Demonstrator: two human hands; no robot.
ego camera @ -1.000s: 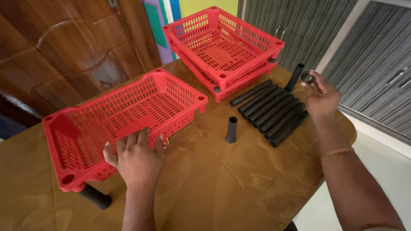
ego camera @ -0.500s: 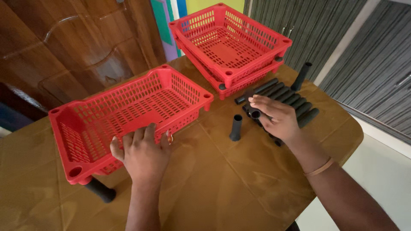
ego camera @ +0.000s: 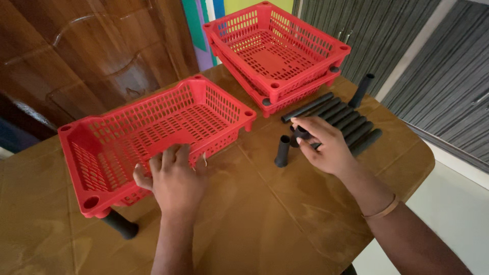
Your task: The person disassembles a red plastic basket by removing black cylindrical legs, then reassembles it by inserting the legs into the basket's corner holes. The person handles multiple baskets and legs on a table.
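My left hand (ego camera: 173, 178) grips the near rim of a red slotted plastic basket (ego camera: 147, 127), which is tilted on the brown table (ego camera: 265, 219). A black tube leg (ego camera: 120, 225) pokes out under the basket's near left corner. My right hand (ego camera: 323, 145) holds a short black tube (ego camera: 300, 134) just right of another black tube (ego camera: 281, 151) standing upright on the table. Several more black tubes (ego camera: 351, 125) lie side by side beyond my right hand.
Two more red baskets (ego camera: 277, 51) are stacked at the table's far side. One black tube (ego camera: 361, 90) stands upright near the far right edge. A wooden door is behind on the left, striped cabinet fronts on the right. The table's rounded corner drops off at right.
My right hand has come from the far right of the table toward the middle, carrying a black tube, and is now beside the upright tube. My left hand stays on the basket rim.
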